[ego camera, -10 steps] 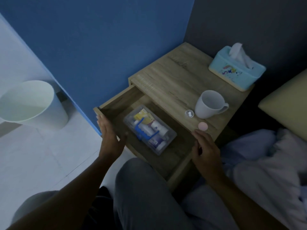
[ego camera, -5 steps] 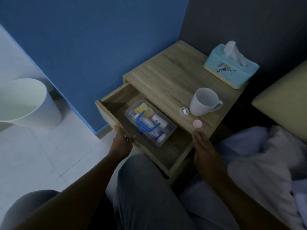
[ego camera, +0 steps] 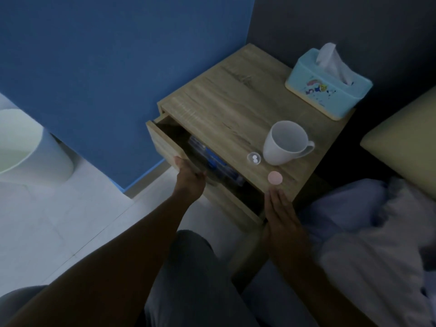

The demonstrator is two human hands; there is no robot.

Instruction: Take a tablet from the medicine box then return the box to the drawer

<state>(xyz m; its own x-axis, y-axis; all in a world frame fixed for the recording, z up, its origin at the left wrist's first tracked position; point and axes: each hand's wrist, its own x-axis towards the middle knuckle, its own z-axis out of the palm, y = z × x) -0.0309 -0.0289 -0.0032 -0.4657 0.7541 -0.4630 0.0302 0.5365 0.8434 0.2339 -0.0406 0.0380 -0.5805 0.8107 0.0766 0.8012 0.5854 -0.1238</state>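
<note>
Head view, medicine box (ego camera: 213, 161) lengthwise along half-open drawer (ego camera: 165, 147), left hand (ego camera: 190, 180) on front.

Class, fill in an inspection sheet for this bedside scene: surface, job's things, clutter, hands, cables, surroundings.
Surface: wooden nightstand top, dimly lit.
Job's things: drawer partly open, medicine box inside and half hidden under the top; small clear cap holding two white tablets beside the mug; pink round lid near the front edge.
Clutter: white mug, upright; blue tissue box at the back corner.
Hands: left hand on the drawer front; right hand flat, open, at the nightstand's front edge.
Cables: nothing seen.
Surroundings: blue wall, pale bin on the floor, bedding at the right.
</note>
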